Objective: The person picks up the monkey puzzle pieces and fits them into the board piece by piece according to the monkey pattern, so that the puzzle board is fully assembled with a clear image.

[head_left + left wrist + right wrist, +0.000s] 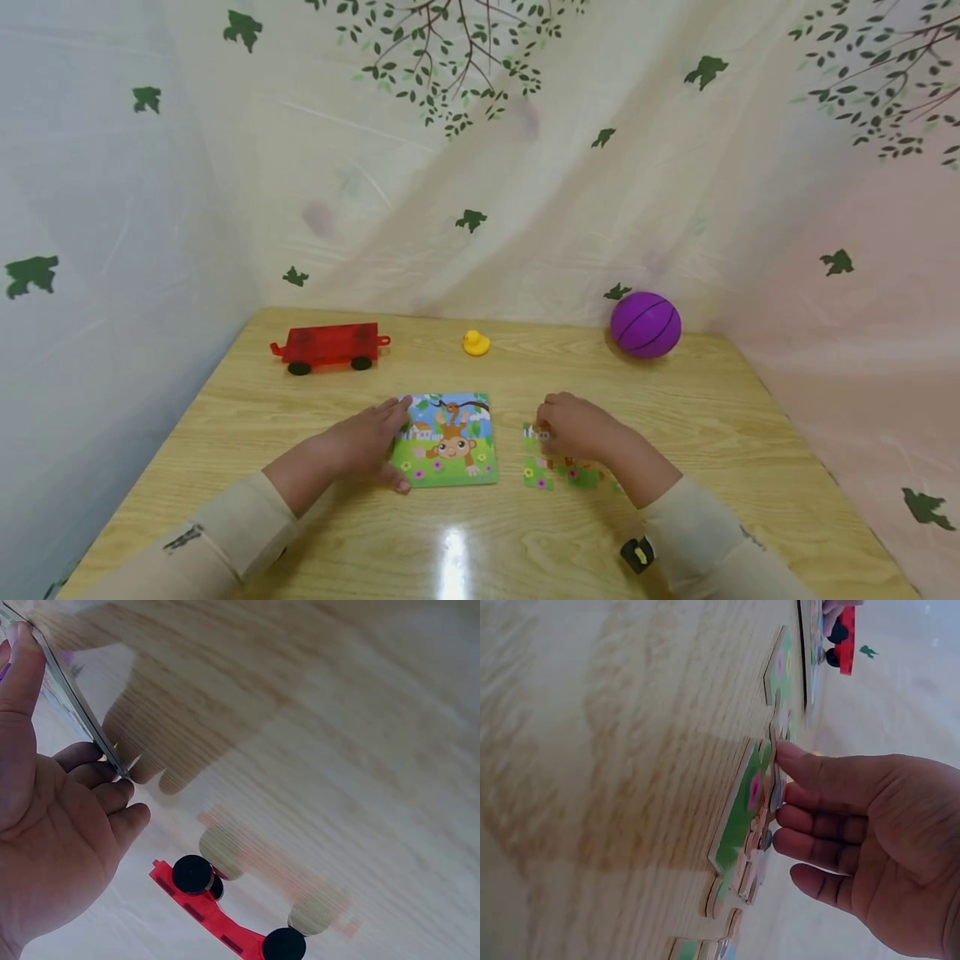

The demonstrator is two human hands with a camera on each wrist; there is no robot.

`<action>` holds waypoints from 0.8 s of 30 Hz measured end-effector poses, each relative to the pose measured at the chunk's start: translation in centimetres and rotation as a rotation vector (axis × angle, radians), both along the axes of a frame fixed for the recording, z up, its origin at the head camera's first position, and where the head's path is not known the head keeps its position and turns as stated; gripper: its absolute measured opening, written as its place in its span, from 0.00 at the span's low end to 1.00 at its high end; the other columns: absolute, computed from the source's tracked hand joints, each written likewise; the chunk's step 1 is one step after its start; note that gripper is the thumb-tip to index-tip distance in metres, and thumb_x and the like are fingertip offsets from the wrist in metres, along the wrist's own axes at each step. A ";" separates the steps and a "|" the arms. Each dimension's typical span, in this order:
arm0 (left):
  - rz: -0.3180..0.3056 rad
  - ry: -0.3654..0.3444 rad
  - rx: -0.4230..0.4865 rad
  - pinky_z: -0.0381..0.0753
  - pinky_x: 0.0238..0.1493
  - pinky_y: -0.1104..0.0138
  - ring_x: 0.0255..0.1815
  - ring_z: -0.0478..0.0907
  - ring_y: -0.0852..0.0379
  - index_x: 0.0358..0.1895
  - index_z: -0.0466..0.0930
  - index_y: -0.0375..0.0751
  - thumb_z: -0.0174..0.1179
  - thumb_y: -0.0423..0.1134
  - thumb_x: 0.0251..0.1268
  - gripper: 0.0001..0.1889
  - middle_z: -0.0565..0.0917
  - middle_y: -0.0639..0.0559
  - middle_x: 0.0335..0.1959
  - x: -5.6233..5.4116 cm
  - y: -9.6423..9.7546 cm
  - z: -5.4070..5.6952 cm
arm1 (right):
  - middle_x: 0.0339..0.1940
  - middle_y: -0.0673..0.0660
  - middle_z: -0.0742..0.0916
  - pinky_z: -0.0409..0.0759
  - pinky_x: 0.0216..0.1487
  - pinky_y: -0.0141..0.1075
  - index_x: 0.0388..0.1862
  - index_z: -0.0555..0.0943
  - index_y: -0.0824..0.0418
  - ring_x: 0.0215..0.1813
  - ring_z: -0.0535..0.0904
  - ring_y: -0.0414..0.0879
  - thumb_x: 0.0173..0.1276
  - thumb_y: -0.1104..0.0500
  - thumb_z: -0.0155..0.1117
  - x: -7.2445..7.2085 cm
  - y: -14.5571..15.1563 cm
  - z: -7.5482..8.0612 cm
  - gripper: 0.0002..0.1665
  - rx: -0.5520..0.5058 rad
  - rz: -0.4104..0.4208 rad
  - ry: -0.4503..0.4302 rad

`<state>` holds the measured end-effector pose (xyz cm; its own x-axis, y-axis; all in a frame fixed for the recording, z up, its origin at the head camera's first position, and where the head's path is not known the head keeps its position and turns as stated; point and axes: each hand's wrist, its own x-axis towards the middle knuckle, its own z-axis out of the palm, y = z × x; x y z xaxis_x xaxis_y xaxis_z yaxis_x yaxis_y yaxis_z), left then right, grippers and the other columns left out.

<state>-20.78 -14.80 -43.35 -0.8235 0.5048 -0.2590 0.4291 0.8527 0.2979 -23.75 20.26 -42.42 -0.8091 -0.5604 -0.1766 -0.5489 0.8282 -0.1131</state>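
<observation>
A square picture puzzle board (pixel 450 467) shows a hanging monkey on grass with flowers. My left hand (pixel 363 442) rests along its left side, fingertips at the upper left corner and thumb at the lower left one. In the left wrist view the fingers (pixel 97 776) touch the board's edge. To the board's right lie several loose puzzle pieces (pixel 538 475), green with flowers, some close together. My right hand (pixel 581 429) is over them, pinching a puzzle piece (pixel 776 793) between thumb and fingertips; the hand partly hides the other pieces in the head view.
Along the back of the wooden table (pixel 450 533) stand a red toy wagon (pixel 333 346) with black wheels, a yellow rubber duck (pixel 476 343) and a purple ball (pixel 646 325). Behind them hangs a pale curtain (pixel 420 275) with leaf prints.
</observation>
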 end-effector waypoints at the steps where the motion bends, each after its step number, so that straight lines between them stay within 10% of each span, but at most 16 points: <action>1: -0.001 -0.001 0.004 0.57 0.74 0.45 0.79 0.49 0.38 0.75 0.55 0.38 0.72 0.65 0.45 0.57 0.50 0.41 0.80 0.0 0.0 0.0 | 0.38 0.47 0.80 0.78 0.45 0.39 0.42 0.83 0.56 0.41 0.74 0.42 0.62 0.51 0.73 -0.1 0.0 -0.1 0.14 -0.003 0.002 0.004; 24: 0.013 -0.026 -0.004 0.58 0.74 0.45 0.79 0.49 0.38 0.75 0.55 0.41 0.71 0.67 0.43 0.58 0.49 0.42 0.80 -0.2 -0.1 0.0 | 0.40 0.47 0.81 0.77 0.48 0.35 0.46 0.83 0.54 0.42 0.74 0.41 0.66 0.46 0.67 -0.3 -7.8 0.4 0.16 -0.038 0.299 0.179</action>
